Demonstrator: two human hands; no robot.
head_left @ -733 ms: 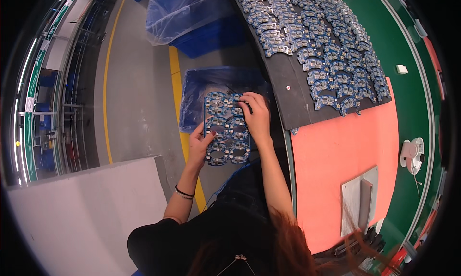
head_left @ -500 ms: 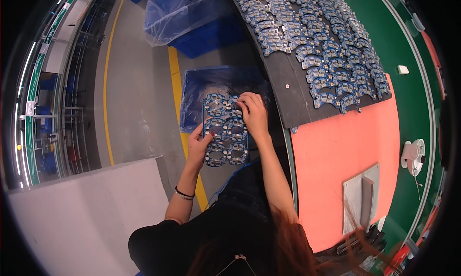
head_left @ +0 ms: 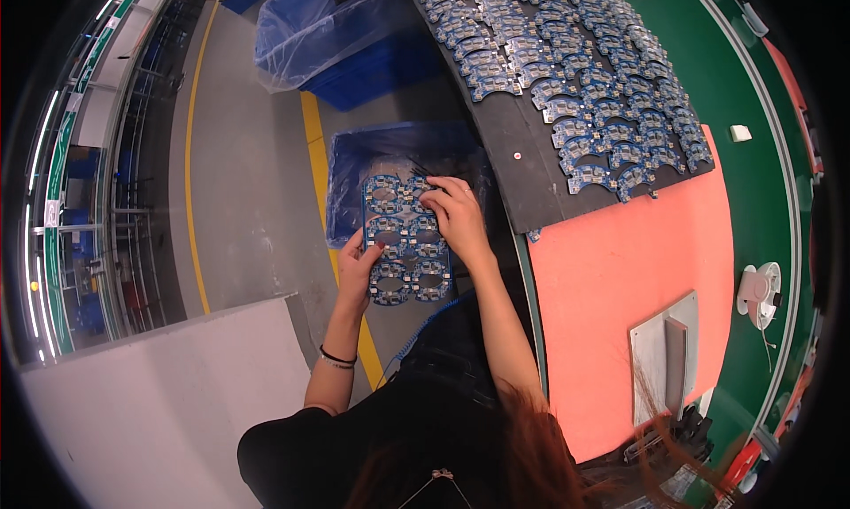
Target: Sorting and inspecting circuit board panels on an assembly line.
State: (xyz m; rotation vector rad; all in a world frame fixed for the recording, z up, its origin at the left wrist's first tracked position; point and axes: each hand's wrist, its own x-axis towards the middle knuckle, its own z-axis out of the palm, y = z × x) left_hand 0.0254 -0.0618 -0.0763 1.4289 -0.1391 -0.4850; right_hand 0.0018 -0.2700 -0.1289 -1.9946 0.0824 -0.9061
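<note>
Upright in front of me is a panel of blue circuit boards (head_left: 409,267) with rows of rounded cut-outs. My left hand (head_left: 356,266) is closed on its left edge, the thumb lying on the front face. At the panel's upper right corner, my right hand (head_left: 458,215) has its fingers bent and pinched on the boards; the fingertips partly cover that corner. Behind the panel's upper part stands a blue bin (head_left: 343,159) lined with clear plastic. Some thin dark strips stick up near my right fingertips.
To the right, a dark mat (head_left: 522,186) bears many curved blue circuit boards (head_left: 589,180) in rows. Nearer lies an orange-pink work surface (head_left: 584,332) with a metal plate fixture (head_left: 655,367). Another plastic-lined blue bin (head_left: 372,75) stands farther off. A white block (head_left: 168,403) is at left.
The whole view has shifted slightly, so the bench and bins sit a little farther left. My right fingers are bent more at the panel's upper right corner. The left hand keeps its hold.
</note>
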